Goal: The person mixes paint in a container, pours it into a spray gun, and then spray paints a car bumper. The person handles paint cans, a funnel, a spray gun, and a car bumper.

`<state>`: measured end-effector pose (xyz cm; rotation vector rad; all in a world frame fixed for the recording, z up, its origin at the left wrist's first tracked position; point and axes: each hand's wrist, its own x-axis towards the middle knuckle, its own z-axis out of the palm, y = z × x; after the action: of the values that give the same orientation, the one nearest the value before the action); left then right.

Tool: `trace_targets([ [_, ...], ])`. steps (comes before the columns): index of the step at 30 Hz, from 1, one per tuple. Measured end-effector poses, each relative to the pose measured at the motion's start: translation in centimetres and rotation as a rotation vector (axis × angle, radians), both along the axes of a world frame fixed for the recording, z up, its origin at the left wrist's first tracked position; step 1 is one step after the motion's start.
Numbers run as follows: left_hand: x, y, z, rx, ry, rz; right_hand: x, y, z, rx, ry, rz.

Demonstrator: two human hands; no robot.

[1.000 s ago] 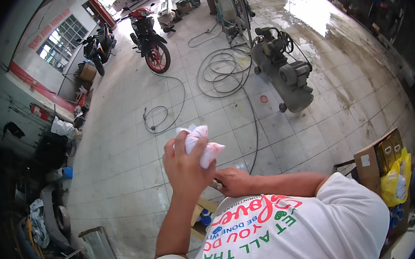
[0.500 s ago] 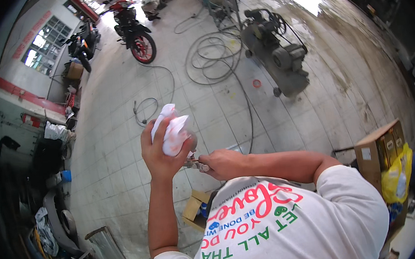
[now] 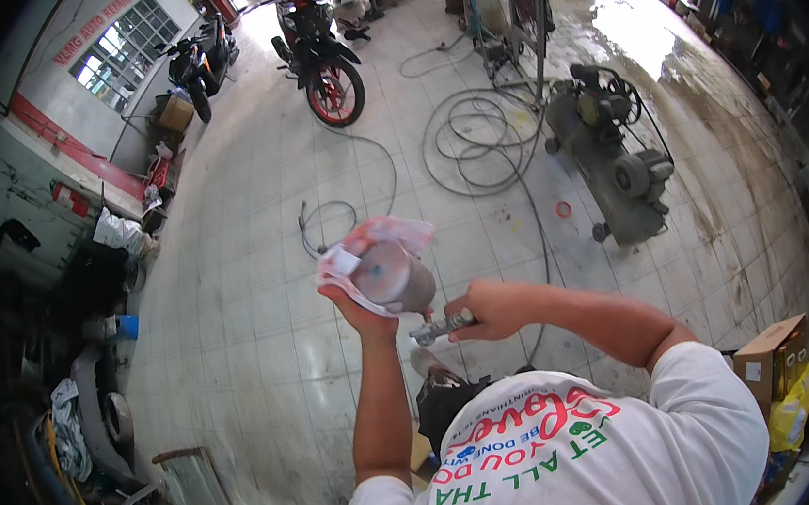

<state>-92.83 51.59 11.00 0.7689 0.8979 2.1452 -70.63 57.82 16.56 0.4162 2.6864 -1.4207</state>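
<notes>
My left hand (image 3: 361, 307) is closed around a white cloth (image 3: 405, 230) with pinkish-red stains. Bunched against a round grey metal cup (image 3: 395, 278), the cloth covers part of its side. The cup's flat round end faces up toward me. My right hand (image 3: 493, 310) grips a silver spray gun (image 3: 443, 327) with metal knobs, just below and right of the cup. Whether the gun and cup are joined cannot be made out. Both hands are raised in front of my chest, above the tiled floor.
An air compressor (image 3: 615, 159) stands ahead right, beside a coiled hose (image 3: 482, 143) on the tiles. A red-and-black motorcycle (image 3: 323, 61) is parked ahead. Car parts (image 3: 98, 409) line the left side; a cardboard box (image 3: 770, 354) and yellow bag (image 3: 794, 405) sit at the right.
My view has shifted left, so hands and surroundings appear farther right. The cloth has spread from a bunch around the cup, and the cup's flat end has turned into view. Both hands keep their hold.
</notes>
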Motion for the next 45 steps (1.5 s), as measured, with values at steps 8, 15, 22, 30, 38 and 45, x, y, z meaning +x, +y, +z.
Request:
trace_targets([
  [8, -17.5, 2.4, 8.5, -0.634, 1.342, 0.19, -20.0, 2.5, -3.8, 0.209, -0.175, -0.067],
  [15, -31.0, 10.1, 6.9, -0.915, 1.01, -0.102, -30.5, 7.6, -6.4, 0.189, -0.191, 0.006],
  [22, -45.5, 17.0, -0.8, -0.319, -0.021, -0.239, -42.0, 18.2, -6.5, 0.096, -0.076, 0.113],
  [30, -46.5, 29.9, 3.8, -0.547, 0.972, 0.78, -56.5, 31.1, -5.1, 0.061, 0.013, -0.023],
  [38, -63.6, 35.9, 9.6, -0.46, 1.613, 0.195, -66.6, 37.5, -5.2, 0.096, 0.072, -0.023],
  [45, -71.3, 41.2, 9.3, -0.535, 1.558, 0.282, -77.0, 36.1, -6.8, 0.038, 0.16, -0.387],
])
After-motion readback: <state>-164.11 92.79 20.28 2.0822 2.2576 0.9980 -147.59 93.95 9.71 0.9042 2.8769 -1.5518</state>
